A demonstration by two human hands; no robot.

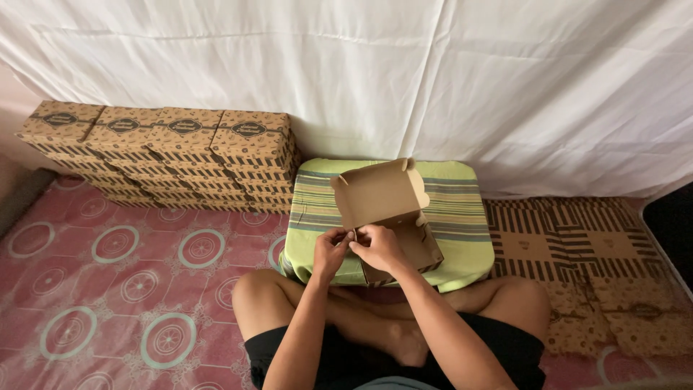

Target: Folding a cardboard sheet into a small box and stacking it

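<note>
While you sit cross-legged on the patterned mat (108, 289), finished boxes (166, 155) stack left, flat blanks (585, 253) lie right, and a striped cushion (462, 217) carries the open box (390, 217); your left hand (330, 251) and right hand (377, 247) pinch its front left corner, fingers closed on the cardboard

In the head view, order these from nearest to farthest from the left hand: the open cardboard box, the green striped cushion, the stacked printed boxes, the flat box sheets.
1. Open cardboard box: touched by the left hand.
2. Green striped cushion: directly under the box.
3. Stacked printed boxes: upper left, by the curtain.
4. Flat box sheets: far right on the floor.
</note>
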